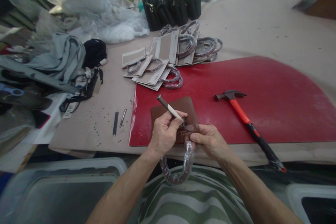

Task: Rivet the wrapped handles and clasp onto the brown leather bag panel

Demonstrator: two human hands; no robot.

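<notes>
- two hands: the left hand [165,131] is closed, thumb against fingers, around one slim metal tool with a white-wrapped grip [172,110]; the right hand [211,140] pinches the near edge of one flat brown leather panel [185,107], thumb on top.
- the tool's long axis slants from its blunt metal head at far left down to the right, its lower end at the panel's near edge, between the hands.
- the panel is over the near edge of one red sheet mat [275,94]; its single brown curved handle in clear plastic [177,178] loops toward the wearer, past the desk edge.
- right of the hands, on the mat, one claw hammer with a red-and-black handle [245,117], head away, grip toward the wearer.
- left of the mat, one dark flat bar [115,123] and one silver rod [123,118], near each other.
- beyond, a pile of backed panels with wrapped handles [165,47], too overlapped to count, and upright black bags [173,7], at least two.
- the desk [86,122] has a pale covering with dark specks; crumpled clear plastic [112,24] heaps at far left.
- two pale plastic bins [78,162] stand below, one each side.
</notes>
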